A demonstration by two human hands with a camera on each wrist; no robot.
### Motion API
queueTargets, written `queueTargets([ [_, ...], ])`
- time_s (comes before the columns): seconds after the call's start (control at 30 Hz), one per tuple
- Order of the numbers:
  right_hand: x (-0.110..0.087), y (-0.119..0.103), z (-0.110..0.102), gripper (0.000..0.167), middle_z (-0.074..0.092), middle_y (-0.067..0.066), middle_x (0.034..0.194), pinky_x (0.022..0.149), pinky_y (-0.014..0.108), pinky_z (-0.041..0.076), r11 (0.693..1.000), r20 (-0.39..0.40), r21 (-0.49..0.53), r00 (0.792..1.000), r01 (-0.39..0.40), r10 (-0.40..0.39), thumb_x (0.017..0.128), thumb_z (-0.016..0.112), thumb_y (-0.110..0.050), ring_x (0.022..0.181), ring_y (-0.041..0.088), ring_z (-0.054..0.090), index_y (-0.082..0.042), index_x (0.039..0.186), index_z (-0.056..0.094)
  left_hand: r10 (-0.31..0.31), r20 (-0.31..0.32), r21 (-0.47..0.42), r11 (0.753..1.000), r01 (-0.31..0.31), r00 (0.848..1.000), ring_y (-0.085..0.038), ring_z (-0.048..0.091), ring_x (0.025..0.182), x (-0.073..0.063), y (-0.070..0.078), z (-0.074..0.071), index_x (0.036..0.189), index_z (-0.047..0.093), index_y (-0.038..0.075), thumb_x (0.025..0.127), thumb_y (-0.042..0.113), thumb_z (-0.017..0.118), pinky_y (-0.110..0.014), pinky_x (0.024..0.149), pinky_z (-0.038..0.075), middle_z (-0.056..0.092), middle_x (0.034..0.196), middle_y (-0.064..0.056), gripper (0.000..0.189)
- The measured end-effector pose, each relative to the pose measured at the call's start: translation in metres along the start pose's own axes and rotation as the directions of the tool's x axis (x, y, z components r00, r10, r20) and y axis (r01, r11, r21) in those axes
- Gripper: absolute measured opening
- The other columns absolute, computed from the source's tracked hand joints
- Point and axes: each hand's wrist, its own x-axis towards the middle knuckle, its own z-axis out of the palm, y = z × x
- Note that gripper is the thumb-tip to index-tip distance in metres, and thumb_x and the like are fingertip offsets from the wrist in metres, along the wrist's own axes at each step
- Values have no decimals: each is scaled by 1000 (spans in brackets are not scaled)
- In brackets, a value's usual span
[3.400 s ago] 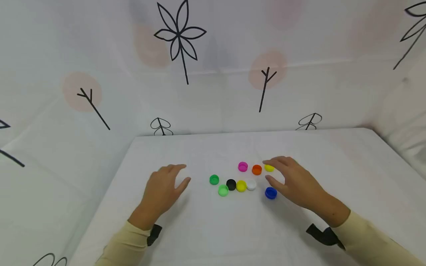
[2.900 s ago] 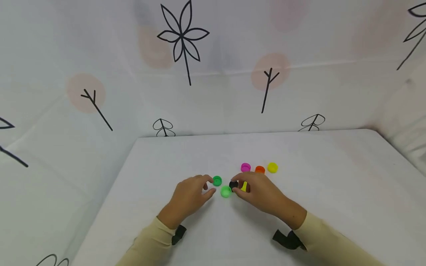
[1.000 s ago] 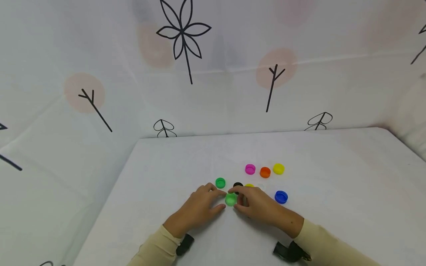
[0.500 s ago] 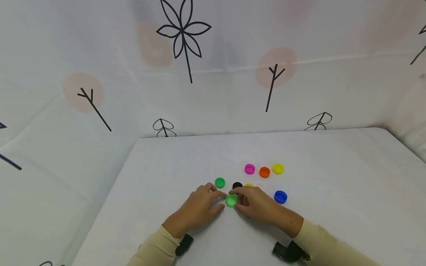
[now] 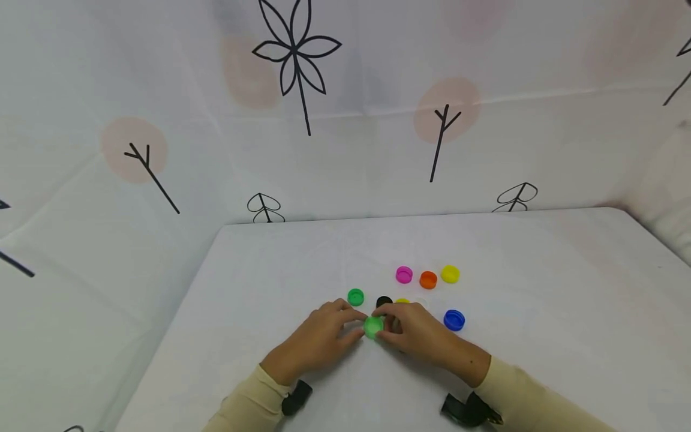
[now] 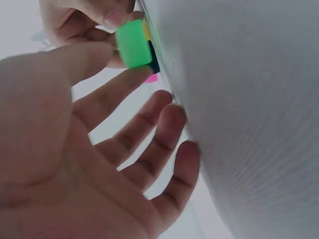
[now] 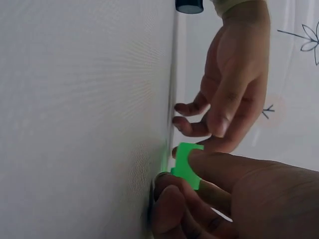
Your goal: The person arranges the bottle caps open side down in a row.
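Note:
A light green bottle cap (image 5: 373, 327) sits between both hands on the white table, hollow side up in the head view. My right hand (image 5: 426, 333) pinches its right side between thumb and index finger; the right wrist view shows that thumb lying on the green cap (image 7: 185, 164). From the left, my left hand (image 5: 322, 339) reaches the same cap with index finger and thumb spread. In the left wrist view, the left index fingertip (image 6: 145, 72) meets the edge of the cap (image 6: 133, 44), and the other fingers are loosely extended.
Behind the hands lie a darker green cap (image 5: 355, 297), a black cap (image 5: 384, 301), and a partly hidden yellow cap (image 5: 402, 301) and white cap (image 5: 421, 302). Farther back are pink (image 5: 403, 275), orange (image 5: 428, 279) and yellow caps (image 5: 450, 274). A blue cap (image 5: 454, 320) lies right.
Both hands have come inward from apart to the light green cap, which has shifted slightly towards the person, away from the black one. Over the last second they have barely moved.

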Motion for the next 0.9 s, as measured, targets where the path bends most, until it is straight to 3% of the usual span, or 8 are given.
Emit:
queueTargets([
  [0.27, -2, -4, 1, 33, 67, -7, 78, 56, 19, 51, 996, -85, 1, 993, 88, -87, 89, 76, -17, 61, -2, 55, -6, 119, 68, -63, 1, -156, 986, 62, 998, 0, 59, 83, 2, 1, -6, 124, 69, 21, 101, 35, 59, -22, 74, 50, 71, 100, 10, 29],
  [0.6, -6, -8, 0, 34, 71, -7, 82, 58, 20, 54, 993, -94, 36, 989, 116, -112, 91, 74, -15, 61, -3, 60, -10, 123, 65, -112, -28, -209, 973, 104, 993, 0, 61, 81, 3, 3, -10, 108, 74, 21, 101, 38, 59, -22, 72, 50, 72, 91, 13, 24],
  [0.9, -6, -8, -1, 34, 72, -5, 84, 61, 19, 54, 986, -93, 65, 984, 156, -150, 90, 73, -12, 67, -3, 62, -10, 122, 63, -112, -37, -231, 968, 101, 993, 0, 60, 78, 2, 3, -11, 102, 71, 20, 98, 37, 64, -21, 70, 50, 71, 87, 13, 19],
])
